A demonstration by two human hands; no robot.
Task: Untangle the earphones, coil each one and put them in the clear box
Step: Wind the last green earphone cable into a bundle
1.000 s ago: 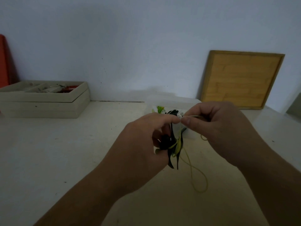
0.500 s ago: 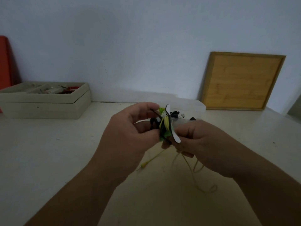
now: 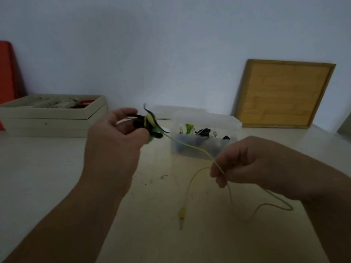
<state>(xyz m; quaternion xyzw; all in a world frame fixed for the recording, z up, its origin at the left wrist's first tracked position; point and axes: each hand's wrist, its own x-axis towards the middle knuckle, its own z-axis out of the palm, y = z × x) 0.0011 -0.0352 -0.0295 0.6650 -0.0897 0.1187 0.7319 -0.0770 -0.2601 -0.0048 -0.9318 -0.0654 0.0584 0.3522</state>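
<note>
My left hand (image 3: 114, 143) grips a small tangled bundle of black, green and yellow earphones (image 3: 150, 126), held up above the table. A yellow earphone cable (image 3: 190, 147) runs from the bundle down to my right hand (image 3: 245, 164), which pinches it between the fingers. Below that hand the cable loops over the table, and its yellow plug (image 3: 181, 214) lies on the surface. The clear box (image 3: 203, 149) stands behind the hands, open, with several black, white and green earphones inside.
A beige tray (image 3: 51, 120) with small items sits at the back left, beside a red object (image 3: 6, 73). A wooden board (image 3: 283, 93) leans on the wall at the back right. The clear lid (image 3: 228, 120) lies behind the box.
My hands have moved apart: the left went up and left with the bundle, the right went down and right, drawing the yellow cable out. The plug now lies on the table.
</note>
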